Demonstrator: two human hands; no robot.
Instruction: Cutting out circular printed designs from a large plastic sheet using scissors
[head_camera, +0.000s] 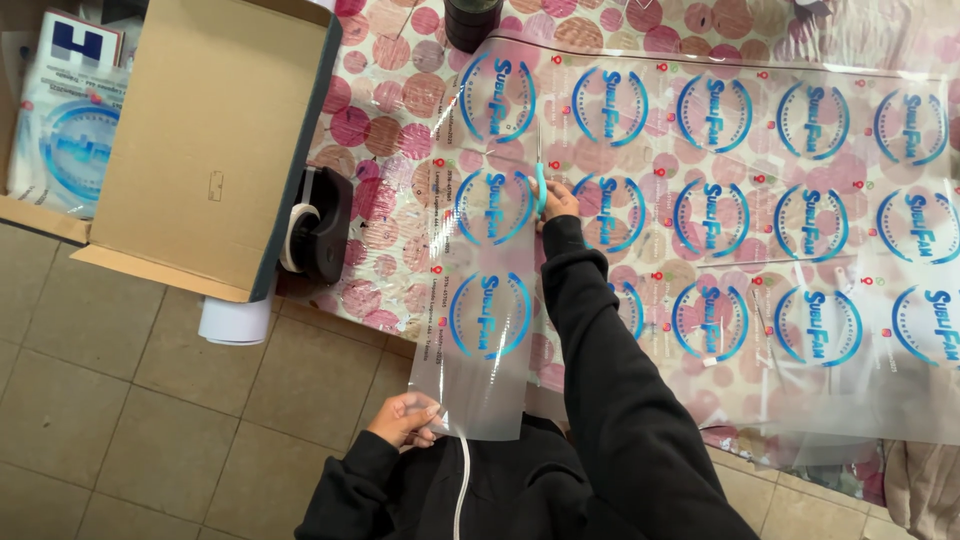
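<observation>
Plastic sheet (700, 200): clear film printed with rows of round blue emblems; lies flat on the table and hangs over the near edge at the left end.
Strip (485, 330): the left column of emblems, partly cut free along a straight line; its lower end hangs off the table toward the person.
Scissors (540, 180): turquoise handles, blades pointing away from the person along the cut line, between the first and second emblem columns.
Right hand (558, 205): closed around the scissor handles; black sleeve stretched over the sheet.
Left hand (405, 418): fingers pinching the lower left corner of the strip, below the table edge.
Table (385, 130): covered with a cloth of pink and brown dots.
Tape dispenser (318, 225): black, at the table's left edge.
Cardboard box (215, 130): open, left of the dispenser.
Floor (130, 400): beige tiles.
</observation>
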